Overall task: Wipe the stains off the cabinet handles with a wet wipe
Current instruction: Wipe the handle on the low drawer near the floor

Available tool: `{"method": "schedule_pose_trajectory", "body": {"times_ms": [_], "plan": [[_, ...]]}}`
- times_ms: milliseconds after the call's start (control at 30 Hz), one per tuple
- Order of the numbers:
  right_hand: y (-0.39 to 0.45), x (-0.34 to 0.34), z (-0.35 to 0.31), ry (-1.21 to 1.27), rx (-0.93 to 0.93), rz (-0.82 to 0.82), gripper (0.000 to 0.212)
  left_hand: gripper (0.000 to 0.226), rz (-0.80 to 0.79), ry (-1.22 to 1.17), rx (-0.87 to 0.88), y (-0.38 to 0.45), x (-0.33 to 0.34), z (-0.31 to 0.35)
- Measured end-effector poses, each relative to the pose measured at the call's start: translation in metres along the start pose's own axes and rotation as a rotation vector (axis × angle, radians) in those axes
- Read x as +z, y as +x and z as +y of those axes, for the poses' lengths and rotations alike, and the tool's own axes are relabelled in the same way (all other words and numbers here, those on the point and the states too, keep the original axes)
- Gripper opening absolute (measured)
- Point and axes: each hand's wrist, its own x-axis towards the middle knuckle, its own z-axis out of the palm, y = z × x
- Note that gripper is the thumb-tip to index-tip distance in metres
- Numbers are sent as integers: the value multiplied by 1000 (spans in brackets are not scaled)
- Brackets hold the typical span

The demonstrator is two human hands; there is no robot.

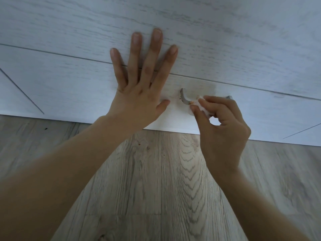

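Count: hands, 2, namely left hand [139,100] and right hand [224,129]. Cabinet handle [184,99], 1, metal, partly covered. Wet wipe [199,105], 1. Cabinet front [69,87], 1. Floor [156,180], 1.

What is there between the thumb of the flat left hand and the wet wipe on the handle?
In the head view, only a bare strip of cabinet front and the handle's uncovered left end lie between the left hand and the wet wipe.
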Motion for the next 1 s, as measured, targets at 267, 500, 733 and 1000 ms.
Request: {"method": "schedule_pose_trajectory", "body": {"times_ms": [267,500,733,1000], "plan": [[2,0,0,-65,-120,-23,15,95,21,6,-9,1,1,1],[1,2,-2,-58,-107,31,15,97,15,13,-3,0,3,1],[-8,8,-19,-2,-191,-77,13,99,47,42,-21,-2,5,0],[-6,7,-24,185,394,-53,14,101,-17,52,31,-4,-5,-5]]}}
